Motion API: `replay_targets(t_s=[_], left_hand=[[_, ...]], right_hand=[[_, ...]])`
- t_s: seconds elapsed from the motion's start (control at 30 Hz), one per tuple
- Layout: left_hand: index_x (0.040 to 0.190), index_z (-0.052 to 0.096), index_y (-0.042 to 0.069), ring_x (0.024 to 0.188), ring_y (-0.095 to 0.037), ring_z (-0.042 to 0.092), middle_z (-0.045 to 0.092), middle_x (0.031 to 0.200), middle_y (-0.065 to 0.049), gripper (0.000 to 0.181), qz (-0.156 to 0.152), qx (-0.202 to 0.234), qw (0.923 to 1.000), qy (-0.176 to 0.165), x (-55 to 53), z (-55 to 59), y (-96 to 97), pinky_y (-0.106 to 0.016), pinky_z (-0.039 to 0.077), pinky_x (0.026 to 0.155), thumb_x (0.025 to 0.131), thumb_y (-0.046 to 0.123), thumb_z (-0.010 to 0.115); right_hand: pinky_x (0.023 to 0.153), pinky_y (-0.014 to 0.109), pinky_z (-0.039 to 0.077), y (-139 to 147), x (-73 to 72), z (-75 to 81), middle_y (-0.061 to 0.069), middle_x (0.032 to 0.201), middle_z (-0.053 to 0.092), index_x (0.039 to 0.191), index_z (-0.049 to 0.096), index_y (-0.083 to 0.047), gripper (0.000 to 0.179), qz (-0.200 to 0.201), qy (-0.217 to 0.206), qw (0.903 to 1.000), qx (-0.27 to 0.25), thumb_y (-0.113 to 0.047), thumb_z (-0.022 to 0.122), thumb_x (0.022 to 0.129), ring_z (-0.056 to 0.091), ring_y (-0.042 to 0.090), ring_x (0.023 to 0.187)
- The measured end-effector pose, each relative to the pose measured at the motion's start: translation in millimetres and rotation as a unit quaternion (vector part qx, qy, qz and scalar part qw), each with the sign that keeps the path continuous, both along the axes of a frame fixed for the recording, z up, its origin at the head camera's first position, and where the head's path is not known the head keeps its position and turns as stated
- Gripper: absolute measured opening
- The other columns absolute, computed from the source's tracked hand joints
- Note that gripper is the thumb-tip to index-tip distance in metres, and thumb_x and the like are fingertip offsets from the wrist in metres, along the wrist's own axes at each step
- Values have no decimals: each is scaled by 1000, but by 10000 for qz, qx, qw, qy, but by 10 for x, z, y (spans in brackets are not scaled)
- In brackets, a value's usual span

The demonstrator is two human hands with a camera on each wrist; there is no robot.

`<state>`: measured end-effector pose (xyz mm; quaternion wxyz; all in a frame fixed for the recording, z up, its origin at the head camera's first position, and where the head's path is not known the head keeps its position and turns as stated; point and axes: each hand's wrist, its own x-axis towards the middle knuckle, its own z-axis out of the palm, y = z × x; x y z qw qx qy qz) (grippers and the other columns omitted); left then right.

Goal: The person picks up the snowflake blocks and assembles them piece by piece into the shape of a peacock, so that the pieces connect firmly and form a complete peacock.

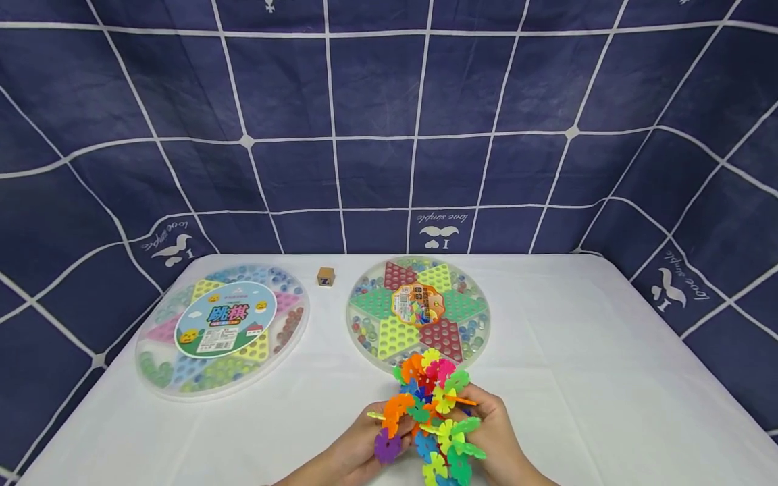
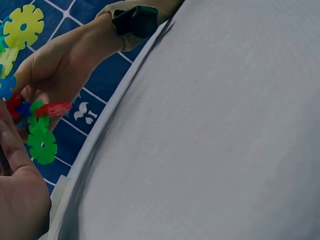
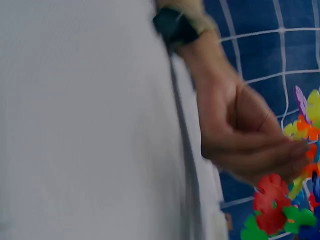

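A cluster of interlocking plastic snowflake discs [image 1: 450,435], in orange, green, yellow, blue, red, pink and purple, is held between both hands low in the head view. My left hand [image 1: 367,442] grips it from the left, beside a purple disc [image 1: 387,446]. From the right, my right hand [image 1: 500,428] holds the cluster, with fingers partly hidden behind the discs. The left wrist view catches a green disc [image 2: 43,146] and a yellow disc [image 2: 23,26] near the hands. In the right wrist view, a red disc [image 3: 271,204] hangs below the fingers.
Beyond the hands lies a round Chinese checkers board [image 1: 389,334] with marbles; the cluster overlaps its near edge in the head view. Another round board [image 1: 282,287] lies at the left. A small wooden letter block [image 1: 325,277] sits between them on the white tabletop [image 1: 577,378].
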<state>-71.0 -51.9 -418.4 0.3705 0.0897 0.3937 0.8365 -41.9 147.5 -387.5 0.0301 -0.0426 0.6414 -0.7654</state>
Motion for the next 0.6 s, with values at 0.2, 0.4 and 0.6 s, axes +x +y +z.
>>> replay_targets(t_s=[0.2,0.4,0.6], left_hand=[[117,58,-4,80,-7,60,65,96,-5,27,-64,-116,9999,41,4,27,-11,-17,50,74,91,-2,52],[120,57,-4,87,-10,61,66,102,-5,28,-156,11,9992,361,3,-2,-109,-23,50,82,92,-1,52],[124,47,-10,95,-20,62,63,111,-14,35,125,-414,9981,433,-25,-1,-195,-32,49,86,90,-3,52]], right_hand=[[74,36,54,27,-24,0,2,107,60,96,66,7,17,283,1135,9922,440,9,65,79,59,17,97],[83,25,49,48,-166,-38,8,106,59,85,67,0,32,752,2795,9523,965,26,56,69,52,14,102],[87,27,46,83,-364,-8,9,104,59,82,65,-4,22,1326,3306,9235,1423,18,62,77,51,17,104]])
